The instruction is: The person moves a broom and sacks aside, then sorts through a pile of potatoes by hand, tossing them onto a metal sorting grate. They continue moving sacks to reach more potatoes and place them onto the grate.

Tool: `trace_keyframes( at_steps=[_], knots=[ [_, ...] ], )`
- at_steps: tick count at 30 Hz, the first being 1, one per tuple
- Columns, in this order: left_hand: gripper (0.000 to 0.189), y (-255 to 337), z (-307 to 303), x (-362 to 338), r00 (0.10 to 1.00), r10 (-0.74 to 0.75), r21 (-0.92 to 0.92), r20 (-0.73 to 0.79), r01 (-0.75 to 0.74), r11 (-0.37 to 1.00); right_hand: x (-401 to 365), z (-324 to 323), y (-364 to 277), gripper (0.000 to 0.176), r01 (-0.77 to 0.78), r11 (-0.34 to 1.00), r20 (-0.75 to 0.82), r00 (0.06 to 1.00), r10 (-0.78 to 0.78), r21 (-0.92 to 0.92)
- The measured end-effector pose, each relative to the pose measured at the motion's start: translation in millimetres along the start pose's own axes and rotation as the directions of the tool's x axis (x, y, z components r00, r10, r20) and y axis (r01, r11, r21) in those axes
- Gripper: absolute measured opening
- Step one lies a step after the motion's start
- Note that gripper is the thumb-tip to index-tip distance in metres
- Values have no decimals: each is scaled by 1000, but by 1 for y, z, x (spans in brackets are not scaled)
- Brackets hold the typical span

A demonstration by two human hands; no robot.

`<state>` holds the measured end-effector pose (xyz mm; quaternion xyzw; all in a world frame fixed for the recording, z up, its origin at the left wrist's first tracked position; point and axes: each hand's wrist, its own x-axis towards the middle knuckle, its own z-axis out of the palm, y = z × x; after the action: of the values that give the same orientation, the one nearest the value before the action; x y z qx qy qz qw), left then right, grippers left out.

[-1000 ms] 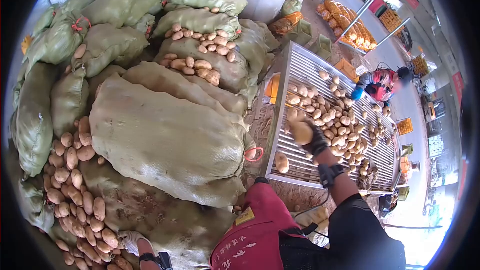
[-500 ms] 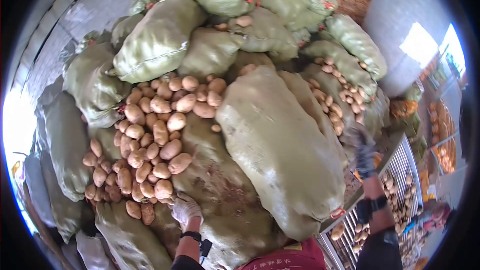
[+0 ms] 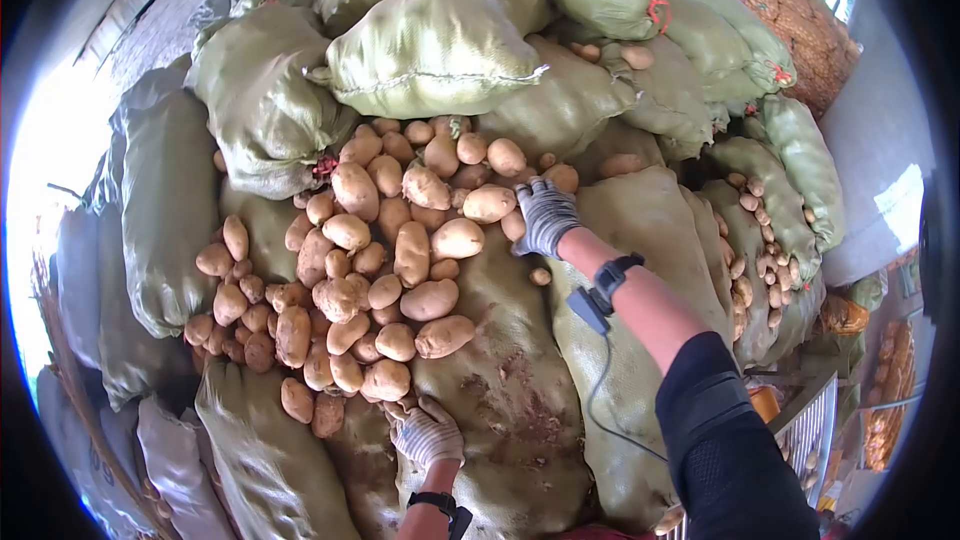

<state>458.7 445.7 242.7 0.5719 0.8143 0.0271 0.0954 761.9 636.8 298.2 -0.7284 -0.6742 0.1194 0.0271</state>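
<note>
A loose heap of potatoes (image 3: pixel 340 302) lies on top of filled green woven sacks. My left hand (image 3: pixel 428 434), in a white striped glove, rests at the heap's near edge, just below the lowest potatoes. Its thumb and fingers are apart, with nothing visible between them. My right hand (image 3: pixel 547 219), in a grey striped glove, reaches to the heap's right edge. Its spread fingers touch or nearly touch a potato (image 3: pixel 513 226), partly hiding it. A small potato (image 3: pixel 540 277) sits alone just below that hand.
Full green sacks (image 3: pixel 440 40) are piled behind and left of the heap. A large sack (image 3: pixel 640 320) lies under my right arm. More potatoes (image 3: pixel 775 275) are at the right. A metal slatted rack (image 3: pixel 808 430) stands lower right, and an orange net sack (image 3: pixel 795 35) at the back.
My right hand has swung left from above the slatted rack to the heap's right edge. My left hand stays at the heap's near edge. The view has shifted left and closer to the potatoes.
</note>
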Motion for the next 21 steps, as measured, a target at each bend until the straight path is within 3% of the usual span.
trace_keyframes(
  at_steps=[1, 5, 7, 8, 11, 12, 14, 15, 16, 17, 18, 19, 21],
  knots=[
    [56, -3, 3, 1, 1000, -15, 0, 4, 15, 1000, -2, -5, -1, 103, -34, 997, 40, 999, 37, -65],
    [58, -4, 3, 2, 999, 32, 67, 39, -34, 997, -5, -19, -2, 99, -85, 996, 118, 989, 86, -8],
    [57, 0, 1, 4, 993, -43, 58, 109, 37, 998, 0, -6, -3, 98, -99, 988, 64, 992, 107, -123],
    [55, -3, 10, 1, 996, 41, 67, -81, -36, 997, 5, -9, -4, 99, -92, 990, 116, 988, 104, -107],
    [54, -7, 14, 3, 993, 66, 76, -94, -59, 995, -7, -10, 4, 89, -57, 997, 145, 987, 63, -46],
    [54, -9, 12, 6, 993, 68, 83, -96, -60, 995, -17, -7, 4, 84, 33, 998, 103, 994, -27, -56],
    [54, -7, 7, 5, 998, 50, 137, -29, -46, 990, -42, -4, -5, 67, 174, 975, 44, 985, -169, -141],
    [53, -3, 3, 2, 999, 50, 162, 12, -51, 985, -39, 11, -3, 67, 162, 977, 57, 986, -155, -140],
    [55, 8, -14, 6, 963, -92, 91, 252, 71, 993, -21, 38, 1, 67, 23, 989, -22, 999, -27, -148],
    [55, 4, -2, 7, 966, -80, 89, 245, 60, 994, -6, 54, -2, 68, -60, 982, -104, 994, 41, -180],
    [56, -9, 21, 7, 999, 39, 92, -37, -35, 995, 9, 69, -6, 69, -147, 969, -187, 976, 110, -200],
    [57, -14, 28, 6, 938, 159, 123, -309, -126, 984, 12, 59, -19, 69, -234, 950, -266, 948, 176, -205],
    [57, -22, 31, 4, 938, 199, 163, -284, -157, 974, -7, 25, -12, 64, 14, 967, 66, 998, 3, -253]
  ],
)
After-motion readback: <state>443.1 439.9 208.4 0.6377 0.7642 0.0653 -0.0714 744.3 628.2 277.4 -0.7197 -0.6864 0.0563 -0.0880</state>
